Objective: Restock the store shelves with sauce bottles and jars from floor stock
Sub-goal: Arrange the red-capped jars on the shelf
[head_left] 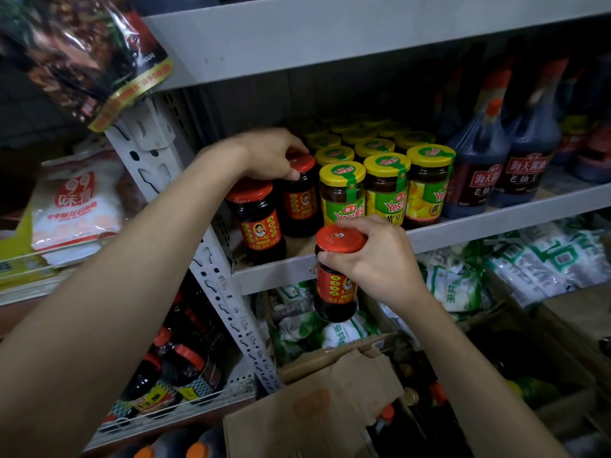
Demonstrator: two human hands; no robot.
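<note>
On the shelf (496, 223), a red-lid jar (299, 196) is gripped at its lid by the left hand (264, 153) — fingers curled round it. A second jar (335, 285) is held before the shelf edge by the right hand (375, 259), fingers clamped on its lid.

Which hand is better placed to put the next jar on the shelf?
Right: the right hand holds a jar in the air at the shelf edge. The left hand grips the lid of a shelved jar.
</note>
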